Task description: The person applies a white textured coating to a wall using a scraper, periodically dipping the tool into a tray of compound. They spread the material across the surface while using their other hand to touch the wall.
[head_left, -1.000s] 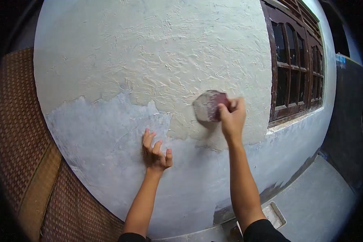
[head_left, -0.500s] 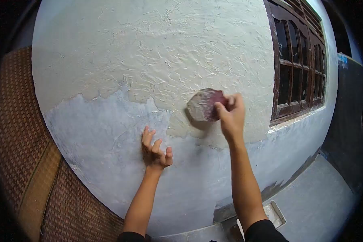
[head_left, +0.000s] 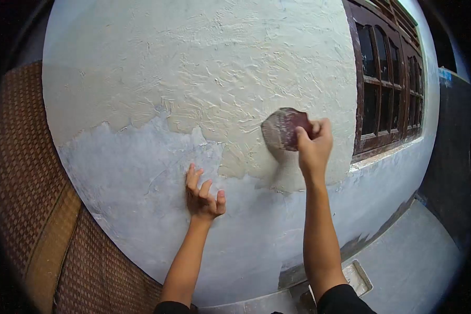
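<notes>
My R hand (head_left: 313, 149) pinches a round sanding pad (head_left: 283, 129) flat against rough plaster (head_left: 235, 78), window (head_left: 390, 89) at 3 o'clock; L hand (head_left: 203, 196), fingers spread and holding nothing, braces on bare wall (head_left: 141, 183) for balance.

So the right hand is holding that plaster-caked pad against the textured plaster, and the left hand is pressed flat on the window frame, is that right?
Not quite. In the head view the left hand rests with bent fingers on the smooth grey part of the wall, well away from the window frame. The rest holds: the right hand presses the plaster-caked pad against the textured plaster.
</notes>
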